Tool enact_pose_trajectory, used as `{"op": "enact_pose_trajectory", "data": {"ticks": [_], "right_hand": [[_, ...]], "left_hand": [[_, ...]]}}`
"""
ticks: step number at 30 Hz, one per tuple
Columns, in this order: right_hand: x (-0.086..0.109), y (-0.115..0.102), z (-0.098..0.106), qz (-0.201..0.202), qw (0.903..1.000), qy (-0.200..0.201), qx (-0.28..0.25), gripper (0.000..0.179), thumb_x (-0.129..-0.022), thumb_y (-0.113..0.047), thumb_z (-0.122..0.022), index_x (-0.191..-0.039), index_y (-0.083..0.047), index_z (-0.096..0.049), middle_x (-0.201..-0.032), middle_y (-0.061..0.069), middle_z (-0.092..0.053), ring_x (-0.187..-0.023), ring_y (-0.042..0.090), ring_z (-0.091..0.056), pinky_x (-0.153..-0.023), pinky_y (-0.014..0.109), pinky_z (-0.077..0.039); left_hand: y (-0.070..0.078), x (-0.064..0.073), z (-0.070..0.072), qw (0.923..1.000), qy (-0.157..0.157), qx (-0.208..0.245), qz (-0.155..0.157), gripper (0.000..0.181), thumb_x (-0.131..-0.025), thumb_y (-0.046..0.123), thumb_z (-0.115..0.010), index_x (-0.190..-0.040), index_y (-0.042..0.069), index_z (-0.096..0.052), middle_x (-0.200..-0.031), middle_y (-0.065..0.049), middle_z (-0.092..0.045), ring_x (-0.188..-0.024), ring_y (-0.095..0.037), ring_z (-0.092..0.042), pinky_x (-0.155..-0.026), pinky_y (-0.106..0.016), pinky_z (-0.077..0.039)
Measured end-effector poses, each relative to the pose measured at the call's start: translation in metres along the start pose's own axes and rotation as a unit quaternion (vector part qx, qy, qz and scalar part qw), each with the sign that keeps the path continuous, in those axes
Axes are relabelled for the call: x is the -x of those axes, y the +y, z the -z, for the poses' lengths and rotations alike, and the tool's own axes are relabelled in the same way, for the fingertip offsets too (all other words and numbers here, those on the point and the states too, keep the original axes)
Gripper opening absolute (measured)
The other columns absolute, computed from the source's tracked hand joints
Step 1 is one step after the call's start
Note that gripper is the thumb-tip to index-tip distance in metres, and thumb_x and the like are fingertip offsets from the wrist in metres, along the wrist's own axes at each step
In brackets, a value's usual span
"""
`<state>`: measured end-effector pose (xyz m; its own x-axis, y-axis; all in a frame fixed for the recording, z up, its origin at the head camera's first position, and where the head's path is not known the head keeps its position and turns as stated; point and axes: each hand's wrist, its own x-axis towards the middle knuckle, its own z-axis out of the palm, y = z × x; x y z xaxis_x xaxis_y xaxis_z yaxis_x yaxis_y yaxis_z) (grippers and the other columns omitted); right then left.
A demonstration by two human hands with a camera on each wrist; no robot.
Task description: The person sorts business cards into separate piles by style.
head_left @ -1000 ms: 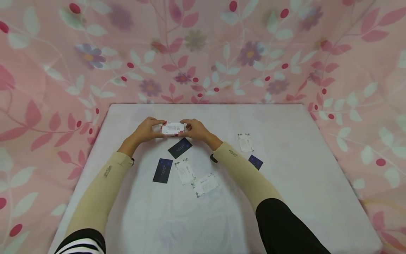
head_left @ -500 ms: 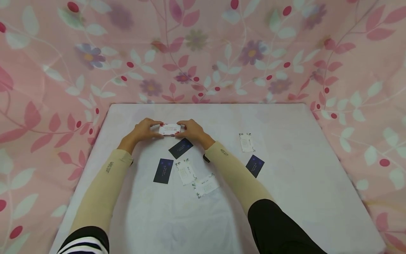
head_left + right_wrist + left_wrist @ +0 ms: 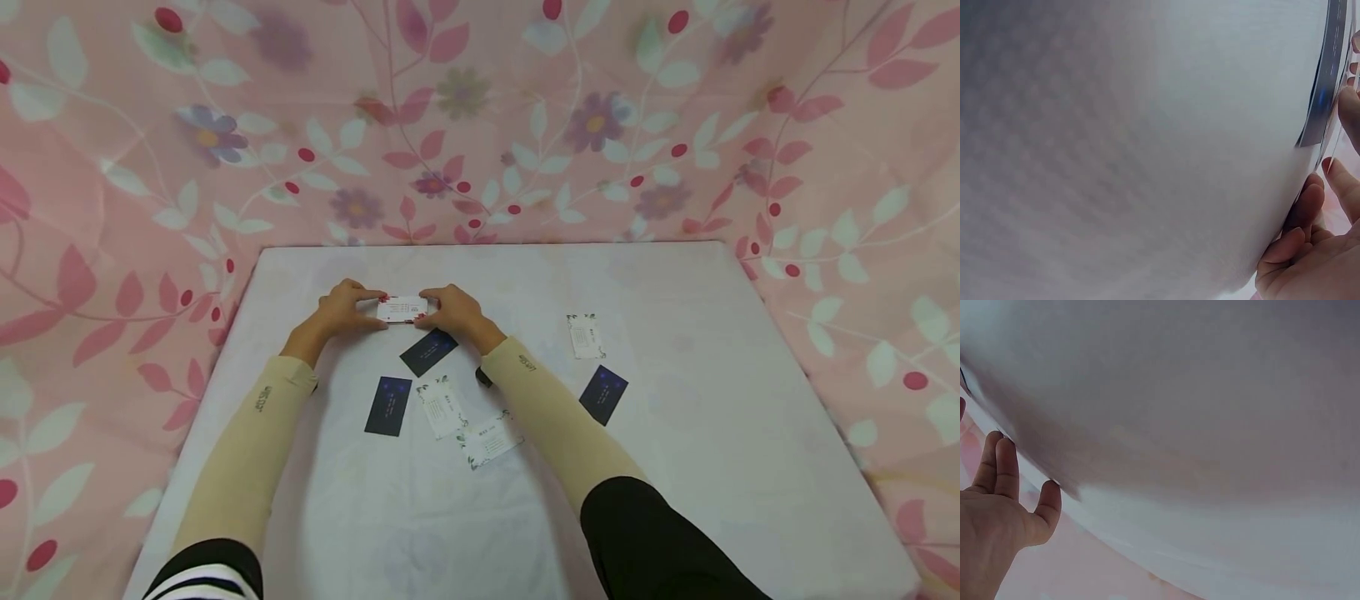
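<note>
Far on the left half of the white table, a white card (image 3: 402,309) with red floral corners lies between my two hands. My left hand (image 3: 337,308) pinches its left end, thumb at the near corner and index finger at the far one. At the opposite end, my right hand (image 3: 460,317) grips it the same way. Just nearer, a dark blue card (image 3: 428,352) lies aslant. In the left wrist view, the fingertips of my left hand (image 3: 1016,500) are down at the cloth. The right wrist view shows curled fingers of my right hand (image 3: 1316,256) beside a dark card (image 3: 1322,94).
Nearer lie another dark blue card (image 3: 388,406) and two white leaf-patterned cards, one upright (image 3: 442,406) and one slanted (image 3: 489,439). Right of my right forearm are a white card (image 3: 585,336) and a dark blue card (image 3: 603,394). Pink floral cloth (image 3: 480,125) hangs behind the table.
Both hands have shifted slightly left and toward me with the red-cornered card. The right forearm moved left, uncovering more of the dark card on the right.
</note>
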<state>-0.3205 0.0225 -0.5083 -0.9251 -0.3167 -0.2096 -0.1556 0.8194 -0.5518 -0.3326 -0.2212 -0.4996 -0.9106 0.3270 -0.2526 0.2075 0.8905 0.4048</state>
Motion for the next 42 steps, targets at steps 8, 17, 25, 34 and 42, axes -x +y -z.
{"op": "enact_pose_trajectory", "data": {"ticks": [8,17,25,34,42], "right_hand": [[0.0008,-0.0005,-0.0029,-0.011,0.9997,-0.003,0.022,0.063,-0.084,-0.046,-0.076,-0.142,-0.031,-0.055,-0.109,0.001,-0.058,-0.099,0.016,-0.051,-0.083,0.031,-0.044],[0.0008,-0.0024,-0.0019,-0.016,0.9995,-0.012,0.027,0.066,-0.084,-0.045,-0.076,-0.144,-0.031,-0.052,-0.129,0.006,-0.056,-0.107,0.018,-0.051,-0.094,0.036,-0.046],[-0.0002,-0.0011,-0.0019,-0.011,0.9996,-0.012,0.023,0.067,-0.085,-0.044,-0.075,-0.145,-0.028,-0.051,-0.117,0.004,-0.058,-0.101,0.017,-0.051,-0.092,0.035,-0.046],[-0.0021,0.0024,-0.0019,-0.006,0.9999,-0.006,0.006,0.065,-0.083,-0.043,-0.077,-0.142,-0.028,-0.055,-0.101,0.003,-0.056,-0.09,0.016,-0.051,-0.073,0.026,-0.038],[-0.0017,0.0044,-0.0006,0.004,1.0,-0.003,0.002,0.064,-0.084,-0.042,-0.077,-0.141,-0.024,-0.055,-0.1,0.003,-0.057,-0.09,0.016,-0.051,-0.075,0.026,-0.039]], "left_hand": [[-0.0011,-0.0011,-0.0058,0.9999,0.008,-0.01,0.008,0.072,-0.081,0.044,-0.079,-0.143,0.018,-0.054,-0.138,-0.026,-0.042,-0.127,-0.044,-0.04,-0.1,-0.067,-0.028],[-0.0031,-0.0004,-0.0069,0.9999,0.01,-0.007,0.007,0.07,-0.082,0.042,-0.079,-0.144,0.02,-0.053,-0.14,-0.025,-0.039,-0.128,-0.045,-0.037,-0.102,-0.067,-0.025],[-0.0051,-0.0008,-0.0077,0.9999,0.015,0.002,0.006,0.071,-0.081,0.043,-0.079,-0.143,0.021,-0.054,-0.141,-0.024,-0.039,-0.129,-0.045,-0.036,-0.103,-0.066,-0.025],[-0.0065,-0.0011,-0.0077,0.9999,0.012,-0.001,0.003,0.071,-0.081,0.045,-0.079,-0.142,0.021,-0.055,-0.14,-0.024,-0.04,-0.128,-0.045,-0.036,-0.102,-0.067,-0.025],[-0.0084,-0.0013,-0.0083,0.9998,0.017,0.003,-0.003,0.07,-0.08,0.044,-0.08,-0.141,0.021,-0.056,-0.139,-0.023,-0.04,-0.126,-0.044,-0.038,-0.101,-0.066,-0.026]]}}
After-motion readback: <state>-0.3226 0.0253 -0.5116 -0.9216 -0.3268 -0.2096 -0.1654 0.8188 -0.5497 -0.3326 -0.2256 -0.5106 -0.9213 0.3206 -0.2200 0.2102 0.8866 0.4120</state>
